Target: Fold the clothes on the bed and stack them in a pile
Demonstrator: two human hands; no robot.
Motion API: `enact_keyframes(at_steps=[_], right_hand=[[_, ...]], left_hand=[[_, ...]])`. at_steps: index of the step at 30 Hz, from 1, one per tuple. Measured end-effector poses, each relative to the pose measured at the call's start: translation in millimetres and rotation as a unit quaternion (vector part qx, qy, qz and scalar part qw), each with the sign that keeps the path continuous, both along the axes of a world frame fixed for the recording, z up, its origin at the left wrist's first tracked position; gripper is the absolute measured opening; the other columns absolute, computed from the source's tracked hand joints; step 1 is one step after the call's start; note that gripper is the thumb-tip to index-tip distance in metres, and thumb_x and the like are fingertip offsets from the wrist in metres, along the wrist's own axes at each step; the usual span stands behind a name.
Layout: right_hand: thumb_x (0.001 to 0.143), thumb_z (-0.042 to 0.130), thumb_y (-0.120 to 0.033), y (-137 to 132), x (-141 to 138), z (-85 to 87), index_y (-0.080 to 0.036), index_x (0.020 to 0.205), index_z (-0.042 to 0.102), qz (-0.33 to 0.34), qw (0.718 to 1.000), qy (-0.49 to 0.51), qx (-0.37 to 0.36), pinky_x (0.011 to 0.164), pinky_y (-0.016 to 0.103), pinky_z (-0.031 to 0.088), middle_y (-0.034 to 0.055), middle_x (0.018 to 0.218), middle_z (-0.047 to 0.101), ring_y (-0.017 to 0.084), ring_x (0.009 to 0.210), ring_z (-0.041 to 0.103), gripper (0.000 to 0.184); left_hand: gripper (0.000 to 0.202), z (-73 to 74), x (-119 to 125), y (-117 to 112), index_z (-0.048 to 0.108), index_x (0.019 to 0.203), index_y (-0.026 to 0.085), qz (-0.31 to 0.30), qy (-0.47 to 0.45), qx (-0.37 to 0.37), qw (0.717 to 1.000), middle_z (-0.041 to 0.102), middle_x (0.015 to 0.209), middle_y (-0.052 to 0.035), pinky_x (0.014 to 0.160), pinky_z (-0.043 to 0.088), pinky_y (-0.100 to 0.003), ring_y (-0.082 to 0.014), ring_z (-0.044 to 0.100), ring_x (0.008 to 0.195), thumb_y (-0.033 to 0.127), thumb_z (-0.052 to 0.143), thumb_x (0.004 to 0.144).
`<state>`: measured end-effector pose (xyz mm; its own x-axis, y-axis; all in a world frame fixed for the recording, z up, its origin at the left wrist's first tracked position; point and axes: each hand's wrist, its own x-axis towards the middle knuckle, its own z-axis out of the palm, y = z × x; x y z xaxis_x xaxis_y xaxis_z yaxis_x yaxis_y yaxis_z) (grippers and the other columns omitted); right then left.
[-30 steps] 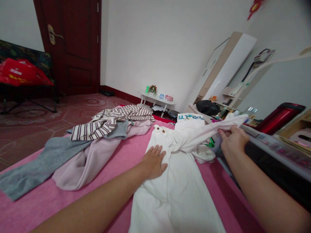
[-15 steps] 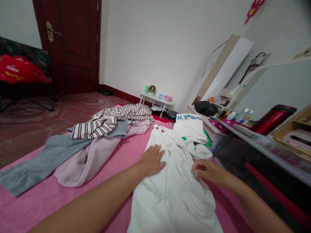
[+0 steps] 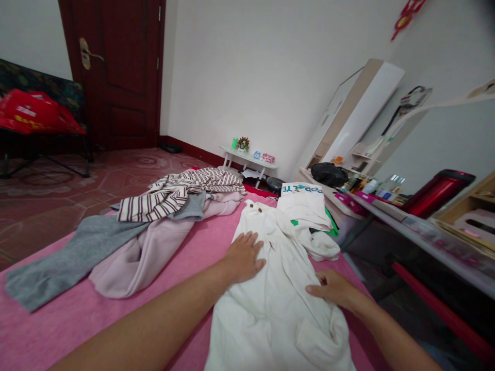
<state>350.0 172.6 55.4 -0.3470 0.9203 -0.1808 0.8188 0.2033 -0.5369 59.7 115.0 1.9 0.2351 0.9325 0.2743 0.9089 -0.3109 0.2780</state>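
Note:
A white long-sleeved top (image 3: 266, 304) lies lengthwise before me, its collar end with two small dark buttons pointing away. My left hand (image 3: 242, 260) rests flat on its left side with the fingers spread. At the right edge of the top is my right hand (image 3: 334, 291), thumb stretched over the cloth and apart from the bent fingers; no cloth shows gripped between them. One sleeve bunches beyond that hand, and a fold of white cloth lies at the lower right of the top. All of it is on a pink cover (image 3: 181, 278).
To the left lie grey trousers (image 3: 73, 257), a pale pink garment (image 3: 150, 257) and a striped garment (image 3: 154, 203). Folded white clothing with printed letters (image 3: 303, 206) sits beyond the top. A dressing table (image 3: 421, 234) with bottles and a red flask (image 3: 439, 193) borders the right side.
My right hand has shifted slightly down along the top's edge, its thumb now further from the fingers. The cloth at the lower right lies folded differently. My left hand stays in place.

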Motion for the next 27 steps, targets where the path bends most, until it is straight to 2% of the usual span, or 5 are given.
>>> enact_keyframes(at_steps=[4, 12, 19, 24, 27], right_hand=[[0.066, 0.072, -0.040, -5.2, 2.6, 18.3, -0.017, 0.084, 0.066, -0.058, 0.949, 0.256, -0.173, 0.073, 0.033, 0.052, 0.0059, 0.083, 0.073, 0.024, 0.077, 0.068, 0.030], [0.064, 0.069, -0.029, 34.4, 4.6, 14.0, -0.018, 0.085, 0.064, -0.267, 0.866, 0.410, -0.105, 0.076, 0.038, 0.056, 0.0097, 0.079, 0.073, 0.028, 0.083, 0.069, 0.024], [0.062, 0.061, -0.020, 15.2, -42.3, 33.1, -0.021, 0.091, 0.063, -0.042, 0.940, 0.137, 0.310, 0.088, 0.044, 0.048, 0.0077, 0.095, 0.066, 0.027, 0.092, 0.061, 0.030], [0.059, 0.050, -0.002, -61.4, -80.9, 28.5, -0.025, 0.106, 0.062, 0.322, 0.933, 0.065, 0.145, 0.086, 0.033, 0.049, 0.0037, 0.114, 0.062, 0.020, 0.105, 0.058, 0.054], [0.057, 0.047, 0.002, -104.5, -96.0, 29.2, -0.029, 0.132, 0.047, 0.410, 0.899, 0.009, 0.157, 0.103, 0.035, 0.040, 0.0047, 0.144, 0.041, 0.020, 0.129, 0.042, 0.081]], left_hand=[[0.060, -0.3, 0.2, -0.5, 0.038, 0.142, 0.016, 0.000, 0.002, 0.004, 1.000, 0.030, 0.151, -0.0149, 0.114, 0.020, -0.046, -0.0290, 0.023, 0.141, 0.050, 0.031, 0.093], [0.059, 0.9, 0.4, -0.2, 0.036, 0.143, 0.020, 0.002, 0.008, -0.005, 1.000, 0.028, 0.153, -0.0117, 0.113, 0.019, -0.047, -0.0281, 0.021, 0.141, 0.051, 0.030, 0.093], [0.060, 6.3, 1.0, -3.8, 0.037, 0.143, 0.016, -0.003, 0.009, -0.012, 1.000, 0.027, 0.152, -0.0159, 0.113, 0.018, -0.047, -0.0307, 0.021, 0.141, 0.049, 0.031, 0.094], [0.058, 4.2, 0.2, -3.5, 0.037, 0.142, 0.017, -0.001, 0.011, -0.005, 1.000, 0.027, 0.152, -0.0146, 0.113, 0.019, -0.048, -0.0302, 0.022, 0.141, 0.049, 0.032, 0.094], [0.058, 2.6, -0.7, -1.9, 0.037, 0.142, 0.016, -0.006, 0.020, -0.003, 1.000, 0.027, 0.152, -0.0148, 0.113, 0.019, -0.047, -0.0301, 0.021, 0.141, 0.048, 0.033, 0.094]])
